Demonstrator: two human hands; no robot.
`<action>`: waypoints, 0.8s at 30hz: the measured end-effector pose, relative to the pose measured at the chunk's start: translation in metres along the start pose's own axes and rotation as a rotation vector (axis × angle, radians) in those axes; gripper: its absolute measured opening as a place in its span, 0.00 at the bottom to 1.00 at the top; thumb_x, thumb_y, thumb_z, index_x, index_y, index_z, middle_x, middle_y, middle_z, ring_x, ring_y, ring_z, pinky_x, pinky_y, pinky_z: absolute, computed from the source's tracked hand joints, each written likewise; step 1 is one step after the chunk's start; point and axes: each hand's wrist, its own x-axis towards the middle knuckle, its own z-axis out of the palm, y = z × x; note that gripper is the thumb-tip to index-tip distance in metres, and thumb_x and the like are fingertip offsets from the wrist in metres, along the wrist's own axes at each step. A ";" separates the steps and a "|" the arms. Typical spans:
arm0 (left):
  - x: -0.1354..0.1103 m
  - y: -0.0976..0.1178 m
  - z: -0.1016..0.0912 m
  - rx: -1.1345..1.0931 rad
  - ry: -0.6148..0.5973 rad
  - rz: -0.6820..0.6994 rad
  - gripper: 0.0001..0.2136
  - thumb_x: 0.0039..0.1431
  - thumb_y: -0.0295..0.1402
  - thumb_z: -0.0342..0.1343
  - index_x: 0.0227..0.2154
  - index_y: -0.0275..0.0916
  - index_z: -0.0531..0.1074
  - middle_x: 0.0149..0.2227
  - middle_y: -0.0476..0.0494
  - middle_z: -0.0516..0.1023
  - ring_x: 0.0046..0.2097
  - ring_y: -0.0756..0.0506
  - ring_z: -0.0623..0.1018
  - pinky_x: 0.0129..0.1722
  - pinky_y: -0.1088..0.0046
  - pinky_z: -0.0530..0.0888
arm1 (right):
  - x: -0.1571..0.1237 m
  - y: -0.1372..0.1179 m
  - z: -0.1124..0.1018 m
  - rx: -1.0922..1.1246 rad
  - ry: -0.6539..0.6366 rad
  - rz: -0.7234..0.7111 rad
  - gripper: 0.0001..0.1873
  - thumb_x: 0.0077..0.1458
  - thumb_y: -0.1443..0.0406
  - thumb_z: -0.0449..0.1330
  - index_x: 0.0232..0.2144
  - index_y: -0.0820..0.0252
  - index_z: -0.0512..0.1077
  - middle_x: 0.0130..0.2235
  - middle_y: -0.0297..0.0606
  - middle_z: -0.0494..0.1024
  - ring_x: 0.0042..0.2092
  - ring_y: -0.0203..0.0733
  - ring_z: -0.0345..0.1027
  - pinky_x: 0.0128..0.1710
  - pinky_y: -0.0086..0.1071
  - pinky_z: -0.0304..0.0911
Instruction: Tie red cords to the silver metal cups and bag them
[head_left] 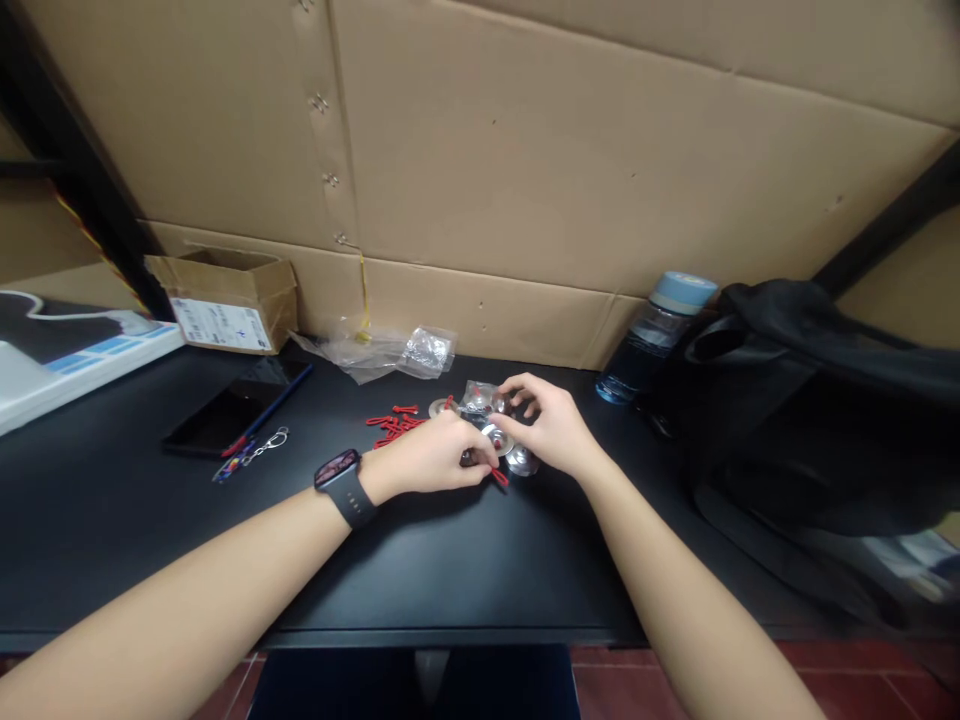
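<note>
Head view: discs (521,461) lie mid-surface (450,580), toward the far edge. Left hand (450,455): fingers curl by red cord (499,478), can't tell if clamped. Right hand (556,428): fingers apart over discs. Light fingertip pressure probably best, cord untangled.

A dark watch circles the left wrist (384,474), left of centre: rounded rectangular screen (337,468), patterned display, black strap (351,500) with small holes. Left hand (446,455), right hand (553,425) and forearms (675,560) are bare. Bottom centre, dark navy trousers (337,688).
</note>
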 end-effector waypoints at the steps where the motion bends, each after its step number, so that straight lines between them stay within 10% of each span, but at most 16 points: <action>1: 0.000 -0.001 0.001 0.021 0.004 0.009 0.11 0.58 0.24 0.58 0.37 0.42 0.83 0.34 0.50 0.85 0.34 0.49 0.83 0.39 0.76 0.73 | -0.001 0.000 0.002 -0.018 -0.038 -0.010 0.12 0.52 0.65 0.69 0.41 0.55 0.75 0.40 0.35 0.80 0.37 0.40 0.72 0.37 0.32 0.66; 24: 0.000 0.004 0.004 0.095 -0.023 0.074 0.10 0.59 0.25 0.60 0.38 0.44 0.84 0.37 0.46 0.85 0.41 0.45 0.83 0.47 0.72 0.75 | -0.003 0.008 0.005 -0.104 -0.327 -0.050 0.08 0.54 0.68 0.67 0.39 0.57 0.80 0.39 0.37 0.81 0.40 0.42 0.74 0.41 0.31 0.64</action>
